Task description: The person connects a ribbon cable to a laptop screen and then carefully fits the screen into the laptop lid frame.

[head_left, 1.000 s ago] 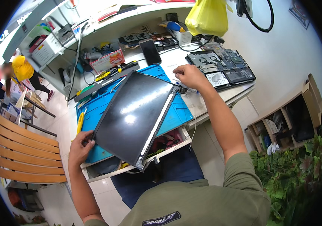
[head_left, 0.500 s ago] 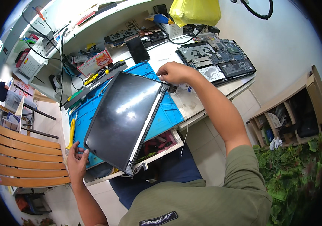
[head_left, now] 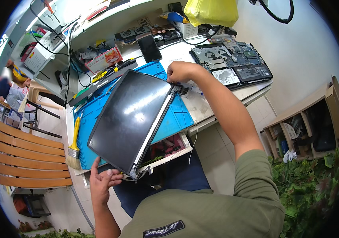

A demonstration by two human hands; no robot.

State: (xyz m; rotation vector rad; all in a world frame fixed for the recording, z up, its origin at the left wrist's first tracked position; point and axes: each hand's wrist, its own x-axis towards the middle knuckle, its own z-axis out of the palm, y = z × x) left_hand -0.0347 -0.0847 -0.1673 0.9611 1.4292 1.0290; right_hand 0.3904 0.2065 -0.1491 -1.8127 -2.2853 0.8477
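A black laptop screen panel (head_left: 131, 115), glossy with light reflected in it, lies tilted across a blue work mat (head_left: 175, 119). One long edge of it carries a pale strip with a hinge at each end. At its far right corner, my right hand (head_left: 182, 72) is closed in a pinch on the edge; the fingertips are partly hidden. My left hand (head_left: 104, 181) is by the near edge with fingers apart, the fingertips close to the rim or touching it. Left of the mat, a yellow-handled brush (head_left: 74, 144) rests near the table edge.
An opened laptop base (head_left: 233, 65) with bare boards sits at the right. A phone (head_left: 148, 47) leans at the back beside a small box (head_left: 103, 59). An open drawer (head_left: 181, 146) juts out below the mat. A slatted wooden bench (head_left: 28, 156) stands left. People are visible beyond.
My left hand has moved right and nearer along the screen's near edge, uncovering the brush's bristles. My right hand stays at the far corner. The whole view has shifted slightly.
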